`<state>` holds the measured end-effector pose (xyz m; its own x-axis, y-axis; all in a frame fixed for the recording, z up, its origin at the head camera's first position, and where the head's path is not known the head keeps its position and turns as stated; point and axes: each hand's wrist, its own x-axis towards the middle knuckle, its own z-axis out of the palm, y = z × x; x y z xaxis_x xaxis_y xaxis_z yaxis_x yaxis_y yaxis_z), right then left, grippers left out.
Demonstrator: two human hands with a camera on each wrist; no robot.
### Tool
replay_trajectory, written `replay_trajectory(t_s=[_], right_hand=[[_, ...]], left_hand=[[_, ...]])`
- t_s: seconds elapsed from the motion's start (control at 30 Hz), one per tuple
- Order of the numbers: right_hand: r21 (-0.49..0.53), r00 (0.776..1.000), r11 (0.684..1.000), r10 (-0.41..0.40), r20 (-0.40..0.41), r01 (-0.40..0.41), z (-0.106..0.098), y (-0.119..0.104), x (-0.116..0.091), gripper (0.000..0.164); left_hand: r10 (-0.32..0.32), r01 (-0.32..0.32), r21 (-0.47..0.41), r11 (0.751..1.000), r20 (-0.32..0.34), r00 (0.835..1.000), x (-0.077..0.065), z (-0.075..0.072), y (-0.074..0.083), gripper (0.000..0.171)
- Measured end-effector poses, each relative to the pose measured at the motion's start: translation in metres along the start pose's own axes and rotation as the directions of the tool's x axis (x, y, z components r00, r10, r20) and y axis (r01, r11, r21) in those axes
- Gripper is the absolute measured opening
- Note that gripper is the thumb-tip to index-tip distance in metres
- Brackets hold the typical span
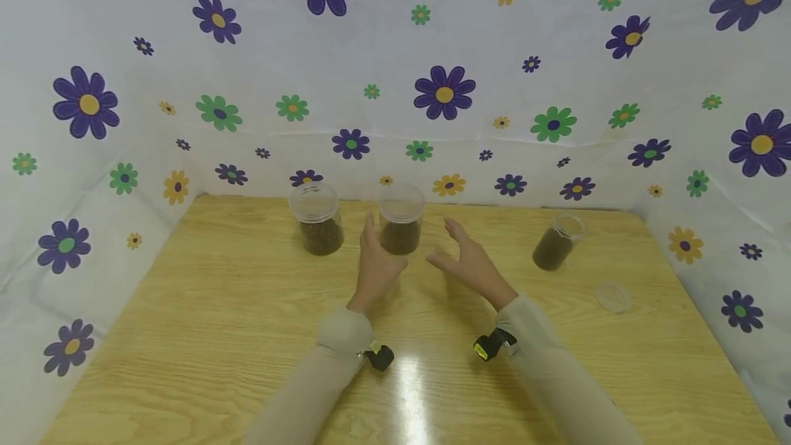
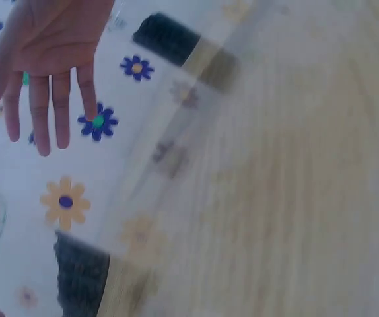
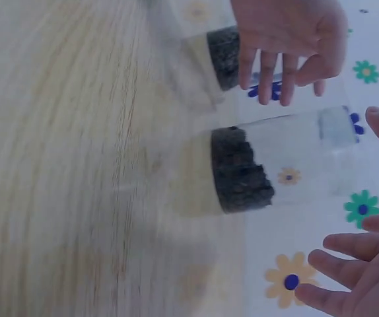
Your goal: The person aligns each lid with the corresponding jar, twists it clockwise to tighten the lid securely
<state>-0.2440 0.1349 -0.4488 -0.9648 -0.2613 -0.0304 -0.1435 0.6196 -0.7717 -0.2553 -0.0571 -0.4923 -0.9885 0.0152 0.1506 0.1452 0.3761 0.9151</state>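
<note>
A clear jar (image 1: 402, 235) with dark crumbly contents stands at the back of the table, between the two hands. My left hand (image 1: 375, 266) is at its left side, fingers extended and overlapping the jar's edge in the head view. To its right, my right hand (image 1: 466, 263) is apart from it, fingers and thumb spread, palm turned toward the jar. In the right wrist view the same jar (image 3: 242, 170) stands between the left hand (image 3: 295, 39) and the spread fingers of the right hand (image 3: 361, 267). Neither hand holds anything.
Another clear jar (image 1: 321, 233) with dark contents stands left of the hands. At the right is a smaller, open jar (image 1: 553, 247), with a clear round lid (image 1: 614, 297) lying near it on the wooden table (image 1: 216, 335). Flower-printed cloth (image 1: 371, 40) walls the back and sides.
</note>
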Motion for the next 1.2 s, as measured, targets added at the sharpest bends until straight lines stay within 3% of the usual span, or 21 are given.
replay_trajectory(t_s=[0.17, 0.27, 0.4, 0.57, 0.67, 0.77, 0.87, 0.97, 1.1, 1.2], right_hand=[[-0.023, 0.992, 0.997, -0.074, -0.105, 0.072, -0.018, -0.002, -0.042, 0.077], [-0.003, 0.966, 0.992, -0.124, -0.225, 0.127, -0.031, 0.004, -0.063, 0.068], [-0.007, 0.892, 0.987, -0.149, -0.428, 0.162, -0.05, 0.022, -0.083, 0.049], [0.017, 0.792, 0.994, -0.074, -0.606, 0.106, -0.074, 0.05, -0.091, 0.037], [0.021, 0.736, 0.999, -0.021, -0.677, 0.047, -0.088, 0.067, -0.092, 0.036], [0.043, 0.697, 0.999, 0.044, -0.715, -0.018, -0.101, 0.082, -0.089, 0.039], [0.105, 0.711, 0.992, 0.124, -0.692, -0.071, -0.111, 0.095, -0.082, 0.05], [0.163, 0.774, 0.981, 0.187, -0.605, -0.109, -0.118, 0.11, -0.075, 0.061], [0.175, 0.875, 0.979, 0.176, -0.451, -0.107, -0.124, 0.13, -0.072, 0.062], [0.207, 0.92, 0.975, 0.155, -0.361, -0.083, -0.126, 0.142, -0.069, 0.061]], left_hand=[[0.075, -0.071, 0.05, 0.996, -0.076, 0.994, -0.021, 0.021, 0.01, 0.104], [0.128, -0.12, 0.069, 0.99, -0.126, 0.984, -0.03, 0.037, 0.02, 0.106], [0.193, -0.182, 0.071, 0.981, -0.219, 0.957, -0.035, 0.06, 0.032, 0.103], [0.261, -0.249, 0.08, 0.965, -0.274, 0.926, -0.034, 0.092, 0.047, 0.092], [0.26, -0.254, 0.057, 0.966, -0.237, 0.936, -0.03, 0.113, 0.057, 0.088], [0.257, -0.258, 0.012, 0.966, -0.144, 0.956, -0.022, 0.134, 0.068, 0.084], [0.255, -0.255, -0.03, 0.966, -0.026, 0.967, -0.011, 0.15, 0.077, 0.078], [0.244, -0.243, -0.03, 0.97, 0.061, 0.968, -0.002, 0.164, 0.081, 0.071], [0.184, -0.188, 0.02, 0.982, 0.124, 0.975, 0.006, 0.179, 0.083, 0.065], [0.116, -0.125, 0.041, 0.991, 0.176, 0.978, 0.009, 0.188, 0.082, 0.063]])
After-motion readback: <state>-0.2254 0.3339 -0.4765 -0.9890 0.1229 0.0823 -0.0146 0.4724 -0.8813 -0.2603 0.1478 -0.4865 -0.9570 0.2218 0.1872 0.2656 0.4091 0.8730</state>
